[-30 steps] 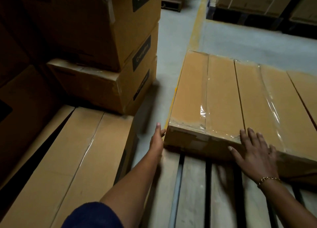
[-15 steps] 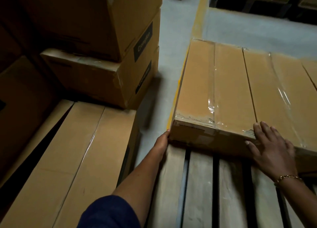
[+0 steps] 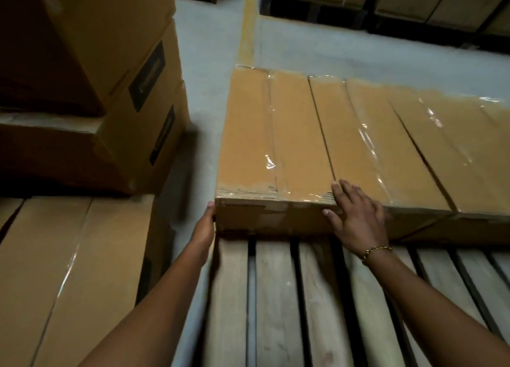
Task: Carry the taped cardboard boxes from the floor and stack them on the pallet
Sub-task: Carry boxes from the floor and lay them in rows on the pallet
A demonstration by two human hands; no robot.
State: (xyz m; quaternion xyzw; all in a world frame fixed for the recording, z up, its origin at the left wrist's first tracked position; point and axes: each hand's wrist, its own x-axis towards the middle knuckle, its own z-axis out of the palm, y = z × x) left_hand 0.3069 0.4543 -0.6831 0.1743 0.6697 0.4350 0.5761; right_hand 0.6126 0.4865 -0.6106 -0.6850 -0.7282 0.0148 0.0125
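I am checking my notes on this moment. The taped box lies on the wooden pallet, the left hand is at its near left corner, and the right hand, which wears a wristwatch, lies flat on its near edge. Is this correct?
Not quite. In the head view the right hand wears a thin gold bracelet, not a wristwatch. The rest holds: the taped box lies on the pallet, with the left hand at its near left corner.

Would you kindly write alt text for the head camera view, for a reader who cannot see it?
Two bare hands press a flat taped cardboard box lying on a wooden slatted pallet: the left hand at its near left corner, the right hand flat over its near edge. More cardboard boxes are stacked to the left.
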